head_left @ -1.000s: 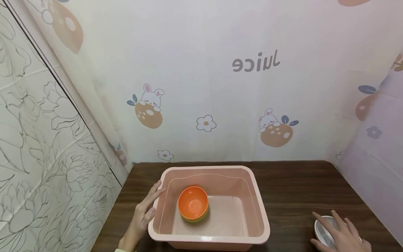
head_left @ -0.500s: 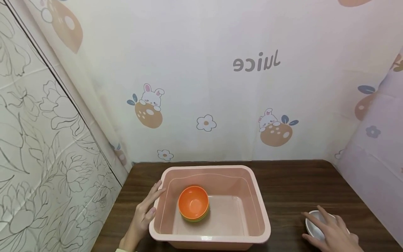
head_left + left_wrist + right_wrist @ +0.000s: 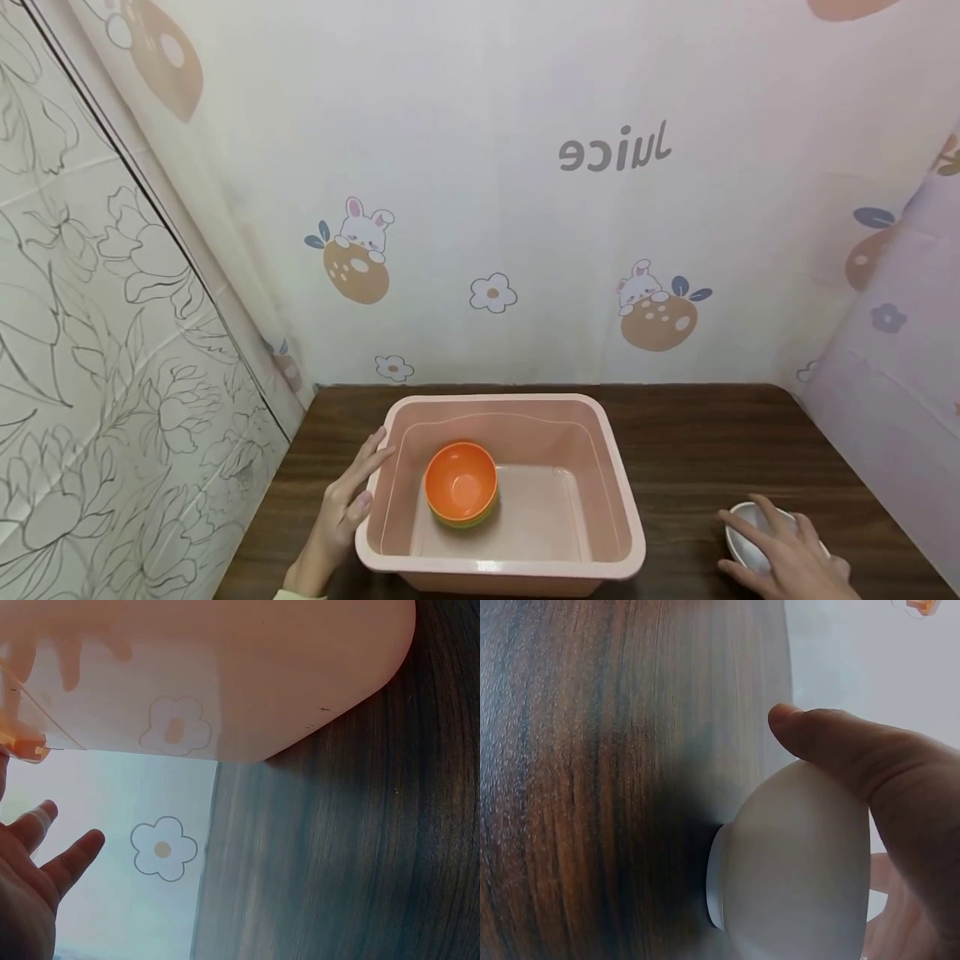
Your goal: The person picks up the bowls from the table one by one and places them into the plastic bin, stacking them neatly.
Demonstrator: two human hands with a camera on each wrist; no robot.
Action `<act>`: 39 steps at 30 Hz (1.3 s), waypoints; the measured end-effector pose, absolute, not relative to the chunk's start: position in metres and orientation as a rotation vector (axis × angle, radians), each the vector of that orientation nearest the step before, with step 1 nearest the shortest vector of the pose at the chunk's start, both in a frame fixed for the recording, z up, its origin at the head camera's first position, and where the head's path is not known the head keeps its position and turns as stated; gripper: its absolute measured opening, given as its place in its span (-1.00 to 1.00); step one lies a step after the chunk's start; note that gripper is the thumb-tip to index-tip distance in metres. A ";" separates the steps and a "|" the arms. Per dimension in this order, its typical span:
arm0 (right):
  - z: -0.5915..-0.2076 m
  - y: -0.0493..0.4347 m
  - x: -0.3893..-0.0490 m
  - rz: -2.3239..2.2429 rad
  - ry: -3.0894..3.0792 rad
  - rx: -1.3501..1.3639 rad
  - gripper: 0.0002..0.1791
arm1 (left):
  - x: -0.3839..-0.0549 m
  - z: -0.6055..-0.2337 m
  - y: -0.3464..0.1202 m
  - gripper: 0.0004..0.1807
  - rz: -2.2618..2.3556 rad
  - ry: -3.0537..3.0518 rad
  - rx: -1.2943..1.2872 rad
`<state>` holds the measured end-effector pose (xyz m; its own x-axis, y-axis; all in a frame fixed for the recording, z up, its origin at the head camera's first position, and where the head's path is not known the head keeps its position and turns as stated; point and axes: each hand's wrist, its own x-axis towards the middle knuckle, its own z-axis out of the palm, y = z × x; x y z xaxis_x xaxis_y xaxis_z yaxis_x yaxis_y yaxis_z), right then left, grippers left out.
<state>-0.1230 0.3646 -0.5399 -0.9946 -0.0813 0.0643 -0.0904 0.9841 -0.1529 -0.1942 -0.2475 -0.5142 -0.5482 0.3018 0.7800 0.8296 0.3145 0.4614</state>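
Note:
A pink plastic tub (image 3: 536, 508) stands at the table's middle in the head view. Inside it, to the left, sits an orange bowl (image 3: 461, 482) stacked on a green one (image 3: 468, 524). My left hand (image 3: 337, 514) rests against the tub's left rim, fingers extended; the left wrist view has some of them spread and others as shadows through the tub wall (image 3: 300, 667). At the right, my right hand (image 3: 795, 554) holds a small white bowl (image 3: 746, 546) from above, spanning its rim. In the right wrist view the thumb (image 3: 840, 746) lies along the bowl's outside (image 3: 795, 855), its foot at the tabletop.
The dark wood table (image 3: 697, 450) runs back to a patterned curtain (image 3: 487, 183). Another curtain (image 3: 112, 317) hangs close on the left side. A pale cloth (image 3: 892, 392) borders the right side.
My right hand and the white bowl have shifted left and slightly away from me over the last second, with hardly any motion in the latest half second. The left hand and tub hold still.

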 end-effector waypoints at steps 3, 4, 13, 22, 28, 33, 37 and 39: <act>-0.538 0.364 -0.123 0.232 -3.069 0.126 -0.23 | -0.195 -0.514 -0.247 -0.52 -1.204 -2.011 -0.999; -0.538 0.364 -0.123 0.231 -3.070 0.124 -0.23 | -0.196 -0.514 -0.247 -0.53 -1.205 -2.004 -1.003; -0.540 0.362 -0.123 0.220 -3.063 0.144 -0.24 | -0.197 -0.516 -0.248 -0.52 -1.220 -1.975 -1.008; -0.541 0.365 -0.125 0.225 -3.086 0.135 -0.22 | -0.196 -0.516 -0.247 -0.53 -1.236 -1.983 -1.008; -0.543 0.367 -0.126 0.235 -3.061 0.164 -0.24 | -0.195 -0.518 -0.247 -0.53 -1.247 -1.991 -0.988; -0.544 0.367 -0.125 0.256 -3.019 0.217 -0.29 | -0.194 -0.518 -0.248 -0.52 -1.240 -1.991 -0.983; -0.544 0.365 -0.125 0.264 -3.011 0.222 -0.29 | -0.194 -0.518 -0.248 -0.52 -1.238 -1.988 -0.989; -0.543 0.365 -0.125 0.262 -3.018 0.209 -0.28 | -0.194 -0.518 -0.249 -0.52 -1.235 -1.985 -0.993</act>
